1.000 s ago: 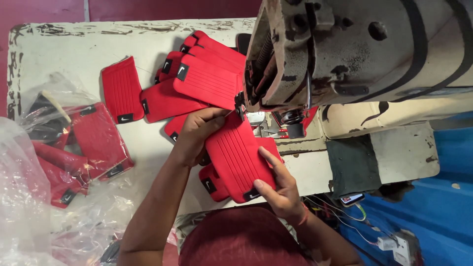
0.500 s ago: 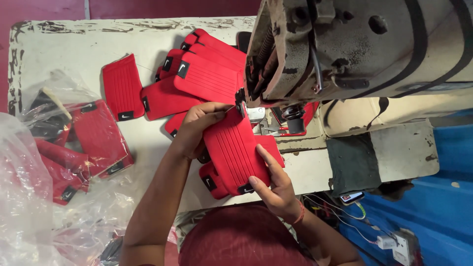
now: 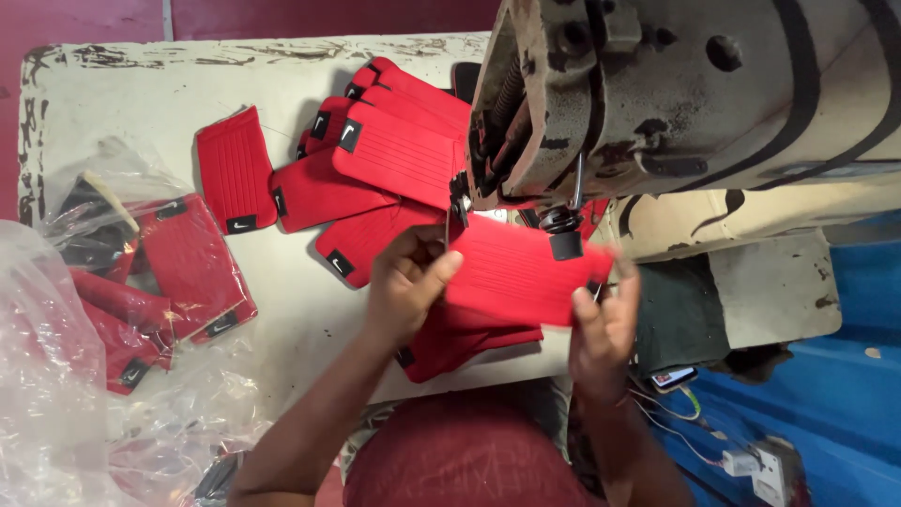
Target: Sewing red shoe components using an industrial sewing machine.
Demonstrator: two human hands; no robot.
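Note:
A red ribbed fabric piece [image 3: 526, 272] is held flat and level just below the needle of a large worn sewing machine [image 3: 694, 94]. My left hand [image 3: 408, 286] grips its left edge with thumb on top. My right hand [image 3: 605, 319] pinches its right lower corner. Another red piece [image 3: 460, 338] lies underneath, by my left wrist. The presser foot [image 3: 563, 230] hangs right over the held piece's upper edge.
Several finished red pieces with small black tags [image 3: 375, 160] are piled on the white table [image 3: 141, 94] to the left of the machine. A clear plastic bag [image 3: 56, 376] holding more red pieces sits at the left. Cables and a socket [image 3: 751, 460] lie at the lower right.
The red piece has been turned from a steep diagonal to lying level under the needle. My right hand has shifted right and up to its right corner; my left hand moved down along the left edge.

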